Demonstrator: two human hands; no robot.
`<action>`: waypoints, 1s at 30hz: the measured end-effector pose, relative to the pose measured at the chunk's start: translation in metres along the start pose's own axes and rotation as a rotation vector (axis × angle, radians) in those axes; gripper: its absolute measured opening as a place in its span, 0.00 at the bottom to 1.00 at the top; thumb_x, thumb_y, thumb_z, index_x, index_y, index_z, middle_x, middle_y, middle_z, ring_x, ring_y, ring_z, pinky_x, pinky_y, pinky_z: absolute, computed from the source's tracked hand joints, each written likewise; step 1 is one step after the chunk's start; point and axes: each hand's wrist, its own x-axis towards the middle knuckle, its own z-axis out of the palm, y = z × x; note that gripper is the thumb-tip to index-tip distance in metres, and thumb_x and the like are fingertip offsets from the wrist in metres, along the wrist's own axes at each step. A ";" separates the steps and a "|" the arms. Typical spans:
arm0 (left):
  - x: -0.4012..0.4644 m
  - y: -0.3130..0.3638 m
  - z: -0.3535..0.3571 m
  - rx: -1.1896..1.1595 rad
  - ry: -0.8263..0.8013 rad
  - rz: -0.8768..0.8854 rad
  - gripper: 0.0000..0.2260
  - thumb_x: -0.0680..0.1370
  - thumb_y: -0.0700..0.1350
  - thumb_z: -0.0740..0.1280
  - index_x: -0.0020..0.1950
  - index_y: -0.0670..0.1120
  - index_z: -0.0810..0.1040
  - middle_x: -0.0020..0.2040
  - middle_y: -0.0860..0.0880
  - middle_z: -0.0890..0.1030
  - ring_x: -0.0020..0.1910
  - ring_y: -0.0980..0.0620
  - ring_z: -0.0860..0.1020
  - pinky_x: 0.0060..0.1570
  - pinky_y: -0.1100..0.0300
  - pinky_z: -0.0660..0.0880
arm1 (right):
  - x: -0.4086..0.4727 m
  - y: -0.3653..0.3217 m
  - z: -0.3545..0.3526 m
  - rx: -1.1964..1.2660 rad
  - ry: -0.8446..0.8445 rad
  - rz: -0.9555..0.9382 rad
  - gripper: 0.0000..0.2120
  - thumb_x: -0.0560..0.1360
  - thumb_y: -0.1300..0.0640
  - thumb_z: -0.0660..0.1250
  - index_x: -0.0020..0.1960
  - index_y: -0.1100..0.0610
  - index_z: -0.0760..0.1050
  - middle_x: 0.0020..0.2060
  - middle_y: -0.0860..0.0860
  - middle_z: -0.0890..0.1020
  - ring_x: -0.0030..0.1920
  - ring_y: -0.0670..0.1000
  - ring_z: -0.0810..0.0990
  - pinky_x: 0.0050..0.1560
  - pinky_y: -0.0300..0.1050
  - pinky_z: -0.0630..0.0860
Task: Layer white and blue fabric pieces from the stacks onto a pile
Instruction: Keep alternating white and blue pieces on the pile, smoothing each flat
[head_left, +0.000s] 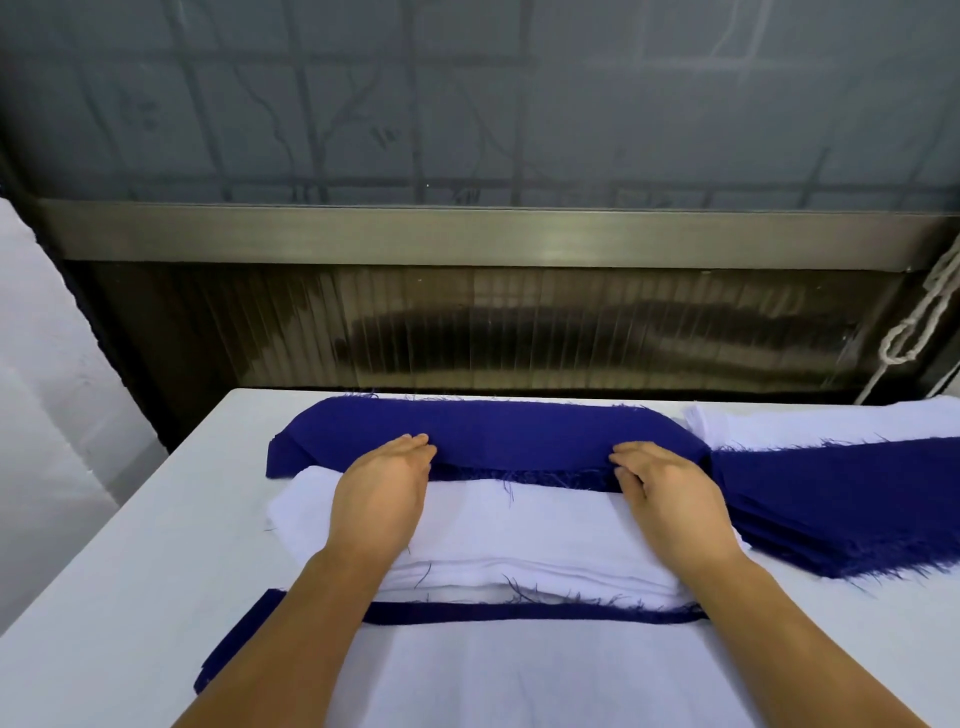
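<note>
woven cloth, thin and limp, is what the hands work with, and i judge it very light; it will fold or wrinkle if it is lifted from one point only. the cut edges are frayed, with loose threads, so a hard pull on an edge may draw out more threads. it looks not slippery; the pieces seem to cling a little to each other, so more than one may come up together.

the left hand lies flat with straight fingers on the white pile top, its fingertips touching the near edge of the blue piece at 12 o'clock. the right hand rests in the same way, but its fingers bend at the blue edge and i cannot tell if they pinch it or only press it. the best place to take hold is, i think, this near long edge, with the two hands well apart as now, so the piece stays spread.

the pile is at the centre of the table, directly before the person, with the blue piece at its far side.

counting: two hands; one pile in the middle; one blue stack at 3 o'clock; one white stack at 2 o'clock, just behind the blue one. one blue strip shows under the pile at 6 o'clock, and a white sheet lies nearer still. the single layers in each stack are too thin to count.
</note>
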 end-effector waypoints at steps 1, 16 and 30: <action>-0.002 0.000 0.000 -0.022 0.051 -0.012 0.20 0.82 0.43 0.61 0.74 0.52 0.67 0.75 0.57 0.66 0.73 0.59 0.63 0.68 0.66 0.62 | 0.000 0.000 0.000 0.006 0.014 0.003 0.13 0.80 0.57 0.61 0.61 0.53 0.80 0.60 0.44 0.80 0.59 0.49 0.79 0.56 0.43 0.76; -0.010 -0.001 0.003 -0.210 0.229 -0.098 0.09 0.69 0.37 0.75 0.41 0.49 0.79 0.38 0.55 0.78 0.38 0.55 0.72 0.32 0.67 0.62 | -0.004 0.002 -0.002 0.123 0.088 -0.004 0.07 0.71 0.63 0.72 0.43 0.52 0.78 0.41 0.43 0.78 0.41 0.47 0.74 0.42 0.39 0.67; -0.055 -0.015 -0.026 -0.255 0.342 -0.007 0.16 0.64 0.29 0.74 0.42 0.48 0.78 0.38 0.57 0.77 0.36 0.54 0.75 0.35 0.71 0.65 | -0.051 -0.004 -0.051 0.145 0.031 -0.211 0.13 0.70 0.65 0.73 0.44 0.50 0.75 0.40 0.38 0.77 0.40 0.44 0.76 0.39 0.40 0.76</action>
